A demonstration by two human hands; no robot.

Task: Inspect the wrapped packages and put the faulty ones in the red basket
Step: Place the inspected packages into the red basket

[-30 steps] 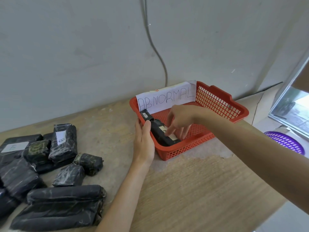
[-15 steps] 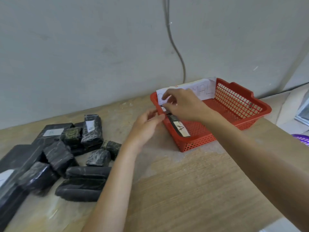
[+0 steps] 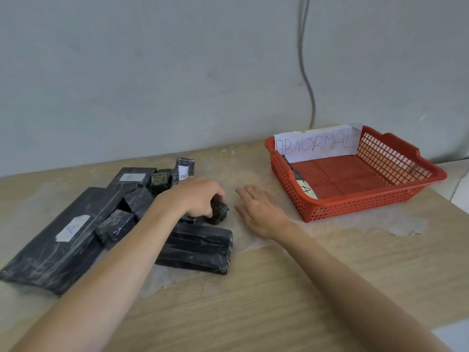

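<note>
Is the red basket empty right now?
No, one wrapped package with a white label lies inside the red basket against its left wall.

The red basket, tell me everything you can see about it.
The red basket looks like moulded plastic: shallow, rectangular, lattice walls, mesh floor, a raised handle lip at its far right end. It sits upright on the wooden table near the wall. A white paper sign reading ABNORMAL stands inside against its far wall. One black wrapped package with a white label lies along its left wall. The left hand and right hand are clear of it.
</note>
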